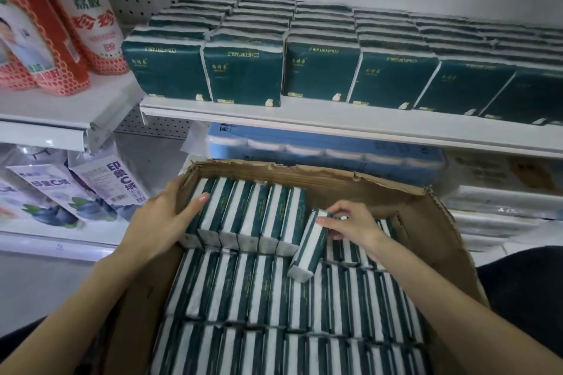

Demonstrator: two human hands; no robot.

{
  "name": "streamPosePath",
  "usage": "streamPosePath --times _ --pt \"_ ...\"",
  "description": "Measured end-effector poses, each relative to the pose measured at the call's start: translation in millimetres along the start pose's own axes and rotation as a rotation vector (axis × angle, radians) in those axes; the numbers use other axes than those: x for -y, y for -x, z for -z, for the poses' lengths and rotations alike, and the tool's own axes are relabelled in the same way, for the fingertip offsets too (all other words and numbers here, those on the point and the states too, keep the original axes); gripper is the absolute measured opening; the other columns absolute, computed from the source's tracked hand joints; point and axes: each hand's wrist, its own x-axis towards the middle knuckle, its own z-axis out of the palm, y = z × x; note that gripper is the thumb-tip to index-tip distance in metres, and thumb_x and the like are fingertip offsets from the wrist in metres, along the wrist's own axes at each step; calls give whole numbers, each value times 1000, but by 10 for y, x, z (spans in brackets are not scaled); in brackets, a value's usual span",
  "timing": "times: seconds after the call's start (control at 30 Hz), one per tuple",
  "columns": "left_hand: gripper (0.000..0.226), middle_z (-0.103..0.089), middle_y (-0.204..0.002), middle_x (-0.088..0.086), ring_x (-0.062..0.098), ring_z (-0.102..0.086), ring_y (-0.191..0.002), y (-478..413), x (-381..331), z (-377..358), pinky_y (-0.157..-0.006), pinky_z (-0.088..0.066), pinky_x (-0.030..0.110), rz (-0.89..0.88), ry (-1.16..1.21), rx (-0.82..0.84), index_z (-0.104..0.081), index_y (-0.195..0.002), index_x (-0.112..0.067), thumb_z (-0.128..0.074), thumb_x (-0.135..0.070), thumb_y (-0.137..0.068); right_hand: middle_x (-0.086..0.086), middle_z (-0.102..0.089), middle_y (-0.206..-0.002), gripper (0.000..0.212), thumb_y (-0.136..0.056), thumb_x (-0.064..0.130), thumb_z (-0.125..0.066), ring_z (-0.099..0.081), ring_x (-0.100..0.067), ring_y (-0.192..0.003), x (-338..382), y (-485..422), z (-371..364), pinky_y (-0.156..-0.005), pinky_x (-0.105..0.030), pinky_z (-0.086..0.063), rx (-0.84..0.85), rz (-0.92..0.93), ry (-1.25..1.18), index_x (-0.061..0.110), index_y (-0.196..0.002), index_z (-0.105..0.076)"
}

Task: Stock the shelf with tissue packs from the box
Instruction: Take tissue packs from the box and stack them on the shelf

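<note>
An open cardboard box point(423, 216) in front of me is packed with rows of dark green and white tissue packs point(304, 298) standing on edge. My left hand point(161, 219) presses flat against the left end of a raised row of packs point(249, 216) at the box's far side. My right hand point(350, 224) grips the top of one tilted tissue pack point(307, 246), lifted partly out of the row. Above, the white shelf point(304, 121) holds several rows of the same green packs point(243, 76) facing front.
Red bottles point(88, 18) stand on the neighbouring shelf at upper left. Purple-printed bags point(100, 185) lie on the lower left shelf. Blue wrapped tissue bundles point(320, 146) sit below the green packs, behind the box. A dark shape point(530, 283) is at right.
</note>
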Motion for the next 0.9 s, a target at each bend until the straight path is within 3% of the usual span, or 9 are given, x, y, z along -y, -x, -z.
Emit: streamPosePath --times 0.07,0.17,0.3,0.4,0.5,0.6,0.67,0.8,0.9 --pt "81 -66 -106 18 37 -61 -98 5 4 -13 -79 -46 41 -2 -15 -16 -39 -141 -21 -36 -76 -81 -7 -66 -81 13 -78 11 -77 -62 -12 -61 -26 38 15 -56 -18 -54 -39 2 -47 5 -78 -65" --pt "66 -55 -126 15 37 -56 -111 4 -26 -69 -91 -45 43 -64 40 -93 -45 -138 -16 -44 -61 -91 -5 -69 -72 12 -79 7 -76 -62 -8 -56 -82 150 33 -56 -17 -53 -66 -10 -72 6 -70 -68" --pt "48 -43 -136 16 35 -41 -127 35 -153 -173 -110 -31 43 -172 86 -181 -53 -133 -9 -57 -35 -94 1 -67 -64 22 -79 14 -77 -61 -13 -62 -149 301 51 -66 -31 -52 -124 53 68 13 -60 -65" --pt "36 -46 -132 9 23 -41 -127 48 -268 -205 -111 -29 33 -261 166 -222 -57 -127 -13 -57 -27 -94 3 -66 -67 22 -84 27 -73 -61 -14 -68 42 460 150 -68 -34 -49 -227 222 303 17 -66 -63" --pt "27 -54 -118 -2 9 -52 -115 67 -478 -173 -103 -40 26 -336 389 -197 -59 -121 -22 -54 -33 -96 5 -62 -67 24 -86 33 -68 -58 -11 -67 444 628 261 -62 -32 -46 -334 467 419 20 -68 -59" --pt "21 -60 -112 -9 -2 -57 -105 113 -722 -136 -91 -43 12 -387 573 -170 -57 -112 -35 -50 -46 -95 7 -61 -65 24 -86 25 -69 -58 -9 -65 847 605 366 -61 -32 -46 -453 583 255 22 -66 -57" --pt "25 -62 -112 -11 -4 -58 -105 134 -886 -107 -89 -41 8 -441 670 -190 -59 -110 -35 -45 -44 -92 4 -62 -66 25 -87 20 -69 -63 -18 -68 1089 550 420 -67 -43 -53 -523 577 76 21 -65 -57" --pt "45 -57 -130 -10 1 -51 -122 131 -1211 -39 -98 -39 12 -495 833 -147 -52 -132 -27 -40 -45 -93 2 -60 -67 22 -90 24 -66 -63 -10 -64 1440 443 430 -78 -48 -56 -647 481 -177 14 -72 -59" --pt "50 -38 -148 -21 -4 -32 -137 72 -1449 -42 -109 -28 15 -531 808 -54 -33 -141 -42 -37 -53 -92 2 -61 -70 19 -91 27 -65 -63 -10 -68 1591 327 368 -79 -46 -57 -698 406 -269 15 -77 -61"
